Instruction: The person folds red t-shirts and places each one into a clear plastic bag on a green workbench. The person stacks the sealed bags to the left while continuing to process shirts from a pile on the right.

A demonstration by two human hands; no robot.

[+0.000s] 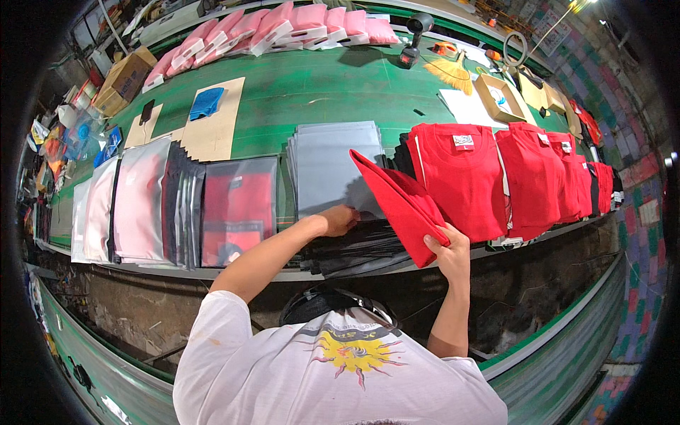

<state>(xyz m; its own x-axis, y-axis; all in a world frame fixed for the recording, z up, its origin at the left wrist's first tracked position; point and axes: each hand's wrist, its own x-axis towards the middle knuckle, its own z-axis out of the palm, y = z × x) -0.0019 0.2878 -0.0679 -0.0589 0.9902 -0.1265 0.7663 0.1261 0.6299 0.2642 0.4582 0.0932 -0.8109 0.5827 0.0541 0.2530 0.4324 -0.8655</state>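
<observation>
A folded red T-shirt (404, 210) is pinched at its lower end by my right hand (449, 249). The shirt slants up and to the left, above the table's front edge. My left hand (340, 220) reaches to the front edge of a stack of grey plastic garment bags (340, 170). Its fingers are curled at the top bag's edge; whether they grip the film is hidden. Just right of the held shirt lies a stack of folded red T-shirts (459, 180) with a neck label facing up. On the left, a bagged red shirt (236, 212) lies on the table.
Bagged pink and dark garments (141, 207) stand in rows at left. Further red shirt stacks (531, 180) continue right. Along the back of the green table (319, 79) are pink packages (271, 26), a black handheld device (414, 40), a straw brush (451, 71) and an open cardboard box (496, 98).
</observation>
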